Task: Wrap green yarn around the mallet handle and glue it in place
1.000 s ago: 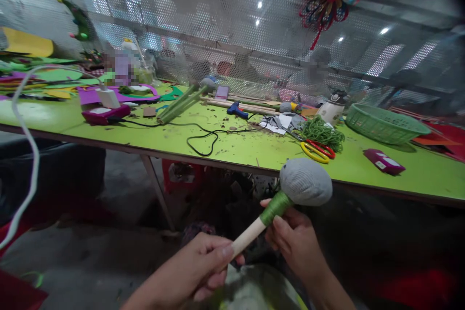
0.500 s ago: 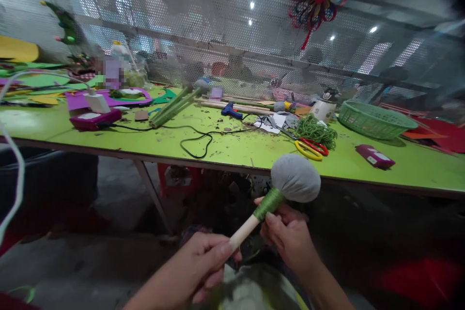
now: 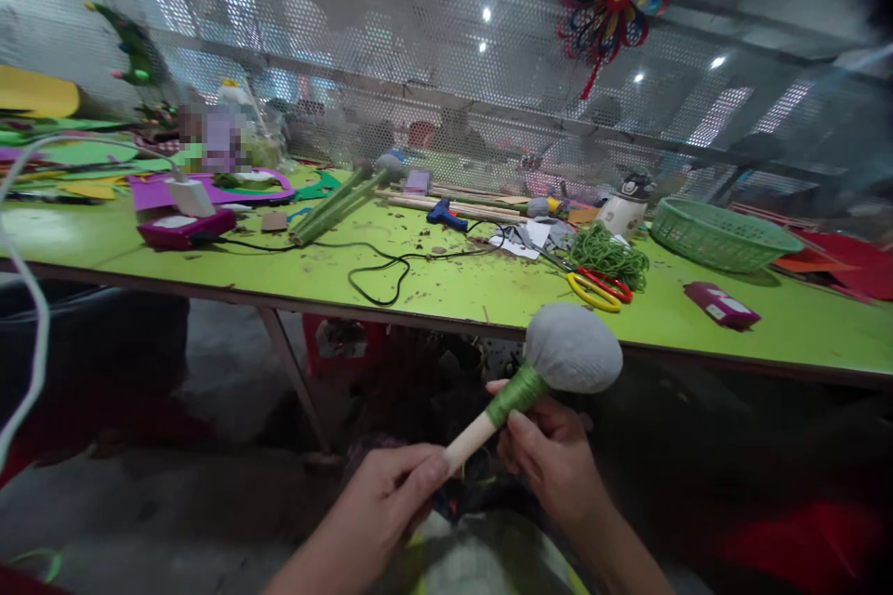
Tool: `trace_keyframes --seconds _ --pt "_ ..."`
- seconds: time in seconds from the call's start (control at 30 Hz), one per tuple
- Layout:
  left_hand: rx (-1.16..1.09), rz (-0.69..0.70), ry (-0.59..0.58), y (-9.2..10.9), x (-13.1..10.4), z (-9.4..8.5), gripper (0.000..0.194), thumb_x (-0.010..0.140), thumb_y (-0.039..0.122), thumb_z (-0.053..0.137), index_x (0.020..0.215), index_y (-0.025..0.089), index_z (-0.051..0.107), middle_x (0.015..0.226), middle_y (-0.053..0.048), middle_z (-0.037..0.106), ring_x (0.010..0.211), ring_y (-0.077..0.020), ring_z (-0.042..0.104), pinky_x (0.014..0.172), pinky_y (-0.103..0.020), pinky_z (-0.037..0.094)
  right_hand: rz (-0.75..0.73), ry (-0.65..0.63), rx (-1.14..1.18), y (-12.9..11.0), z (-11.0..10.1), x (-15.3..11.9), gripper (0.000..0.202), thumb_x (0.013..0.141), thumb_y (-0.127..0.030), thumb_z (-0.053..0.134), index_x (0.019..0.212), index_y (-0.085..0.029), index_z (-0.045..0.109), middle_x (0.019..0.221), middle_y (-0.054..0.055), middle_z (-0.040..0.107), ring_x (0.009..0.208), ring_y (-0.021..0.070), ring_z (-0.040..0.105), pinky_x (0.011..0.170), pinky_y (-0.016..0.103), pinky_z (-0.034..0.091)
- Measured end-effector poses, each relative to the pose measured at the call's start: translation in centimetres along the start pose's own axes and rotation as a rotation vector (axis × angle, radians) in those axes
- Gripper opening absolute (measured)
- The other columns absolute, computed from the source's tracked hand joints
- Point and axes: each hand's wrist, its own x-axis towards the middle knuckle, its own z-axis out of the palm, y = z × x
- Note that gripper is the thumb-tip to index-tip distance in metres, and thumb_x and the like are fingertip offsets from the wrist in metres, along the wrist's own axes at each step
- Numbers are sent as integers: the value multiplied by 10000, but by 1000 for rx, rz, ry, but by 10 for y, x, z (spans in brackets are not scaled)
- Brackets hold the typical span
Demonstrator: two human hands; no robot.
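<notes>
A mallet-like stick with a grey cloth-covered head [image 3: 576, 347] is held in front of the table edge, tilted up to the right. Green cord [image 3: 514, 395] is wound around its neck just below the head. My left hand [image 3: 397, 493] is closed around the lower end of the pale wooden handle [image 3: 469, 442]. At the wrapped part, my right hand [image 3: 554, 456] pinches the cord-bound neck between thumb and fingers. Part of the right fingers is hidden behind the stick.
On the green table [image 3: 313, 284] lie scissors [image 3: 593, 291], a heap of green cord [image 3: 608, 256], a blue glue gun [image 3: 446, 216] with a black cable, and a purple box [image 3: 721, 304]. A green basket [image 3: 726, 232] stands at right. A white cable [image 3: 38, 325] hangs at left.
The stick has shifted slightly to the right and turned a little about its length. My left hand has moved a little right with it; my right hand remains at the green wrapping.
</notes>
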Motion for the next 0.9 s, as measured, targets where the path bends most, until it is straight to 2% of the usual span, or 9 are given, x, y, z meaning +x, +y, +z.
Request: trace_keyframes --seconds 0.1,0.17,0.3,0.4,0.47,0.6,0.7,0.8,0.9 --pt "-318 -200 -228 4 1 -1 498 845 592 402 831 143 616 432 97 330 330 -46 173 321 -175 140 2 -15 29 -2 3 0 280 830 -282 637 1077 -149 643 426 -106 319 387 54 233 410 217 264" --pt "-312 -205 -226 3 2 1 509 859 590 361 822 142 600 413 78 393 301 -51 218 314 -177 158 0 3 49 -2 5 2 268 831 -280 636 1065 -148 643 413 -116 296 381 53 216 407 216 270" --pt "134 64 121 -3 5 5 370 861 495 460 889 167 630 627 -22 627 514 -128 524 483 -205 372 -8 57 41 3 4 7 234 829 -266 645 1033 -152 649 424 -116 292 388 56 233 413 212 278" --pt "297 227 294 -4 3 2 259 848 407 532 939 204 664 842 -32 670 742 -168 576 677 -225 411 8 60 36 5 1 6 270 837 -271 638 1084 -159 634 427 -114 294 394 62 244 421 215 281" --pt "224 168 195 -1 0 -1 299 856 432 508 835 181 667 699 -7 620 628 -137 530 580 -203 386 33 43 43 4 1 3 295 845 -281 628 1114 -160 624 423 -115 290 395 64 239 421 214 281" --pt "-122 -143 -156 5 -3 -7 458 859 556 410 797 149 610 440 87 361 338 -58 241 336 -184 161 28 -4 58 1 2 1 288 843 -286 631 1098 -152 637 411 -122 273 389 54 206 424 212 291" --pt "-231 -202 -231 4 -3 -8 481 868 566 367 857 144 598 411 94 380 289 -48 208 308 -179 128 37 -14 82 2 2 2 281 841 -293 636 1084 -152 639 408 -124 267 389 50 200 417 204 276" --pt "-47 -119 -131 -2 0 -5 446 880 533 376 892 153 608 432 64 471 312 -69 312 333 -177 209 72 2 78 5 1 5 302 846 -291 630 1112 -147 620 401 -133 249 382 46 183 406 195 249" --pt "250 107 189 -10 2 -1 317 860 446 494 1006 199 631 778 -22 674 649 -147 583 604 -216 429 81 38 52 8 -1 7 346 843 -300 631 1152 -147 594 409 -131 258 389 50 193 401 192 242"
